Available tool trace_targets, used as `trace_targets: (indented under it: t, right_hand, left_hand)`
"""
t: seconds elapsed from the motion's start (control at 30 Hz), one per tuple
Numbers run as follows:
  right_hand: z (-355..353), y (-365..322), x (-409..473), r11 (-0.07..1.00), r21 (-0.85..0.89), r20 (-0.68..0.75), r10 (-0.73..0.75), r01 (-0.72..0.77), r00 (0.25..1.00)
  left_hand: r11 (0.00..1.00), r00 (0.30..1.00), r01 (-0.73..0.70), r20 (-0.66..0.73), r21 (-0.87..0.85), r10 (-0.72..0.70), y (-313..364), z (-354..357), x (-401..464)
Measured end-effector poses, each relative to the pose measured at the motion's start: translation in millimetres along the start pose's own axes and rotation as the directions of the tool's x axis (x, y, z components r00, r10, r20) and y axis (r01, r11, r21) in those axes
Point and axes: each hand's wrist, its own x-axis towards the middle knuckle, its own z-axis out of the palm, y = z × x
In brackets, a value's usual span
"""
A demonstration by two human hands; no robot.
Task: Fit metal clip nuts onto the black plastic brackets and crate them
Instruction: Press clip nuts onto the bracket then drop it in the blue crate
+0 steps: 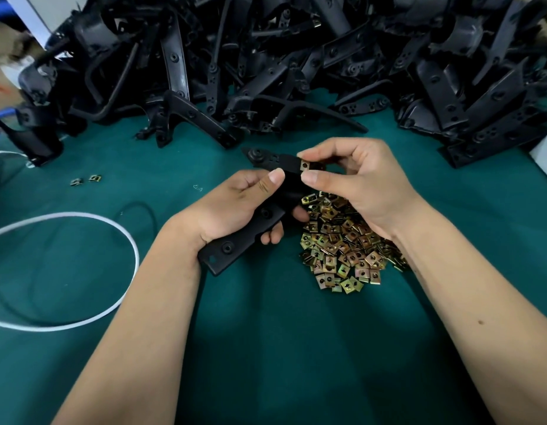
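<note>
Head view: the left hand (pixel 235 207) curls round a black bracket (pixel 235 245) above the green counter (pixel 266 348). The right hand (pixel 358 182) pinches a clip nut (pixel 305 165) at the bracket's tab, above loose clip nuts (pixel 342 250).

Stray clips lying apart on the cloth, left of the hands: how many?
2: one clip and its neighbour sit side by side, left of the left hand. Others may be hidden.

No legible text, label, brand, number or sign anywhere: none on brackets, clip nuts, green cloth or background items.
</note>
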Motion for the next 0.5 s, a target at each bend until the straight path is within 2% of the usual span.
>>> trace_targets:
  t: [0.1, 0.17, 0.2, 0.27, 0.33, 0.43, 0.5]
  right_hand:
    - [-3, -2, 3, 1.0, -0.008, 0.024, -0.019, 0.019, 1.0]
    - [-4, -1, 3, 0.998, -0.057, -0.012, -0.021, 0.02, 1.0]
    - [-6, 0, 4, 0.989, -0.147, -0.055, -0.034, 0.026, 0.998]
    - [-7, 4, 5, 0.892, -0.449, -0.088, -0.097, 0.048, 0.991]
    - [-7, 8, 6, 0.744, -0.666, -0.004, -0.086, 0.061, 0.996]
    - [1, 12, 7, 0.611, -0.788, 0.091, -0.007, 0.076, 0.996]
    - [7, 12, 8, 0.594, -0.798, 0.116, -0.009, 0.098, 0.993]
  left_hand:
    - [0.999, 0.999, 0.016, -0.031, -0.043, -0.017, 0, 1, 0]
    - [0.992, 0.992, -0.01, -0.126, -0.123, -0.006, 1, -1, 2]
    - [0.983, 0.979, -0.039, -0.204, -0.177, 0.002, 2, -3, 3]
    - [0.943, 0.926, -0.111, -0.378, -0.312, -0.016, 4, -9, 5]
    - [0.886, 0.872, -0.162, -0.484, -0.435, -0.078, 7, -14, 5]
    - [0.835, 0.853, -0.162, -0.499, -0.526, -0.15, 8, -15, 7]
    - [0.832, 0.843, -0.144, -0.507, -0.536, -0.181, 7, -13, 8]
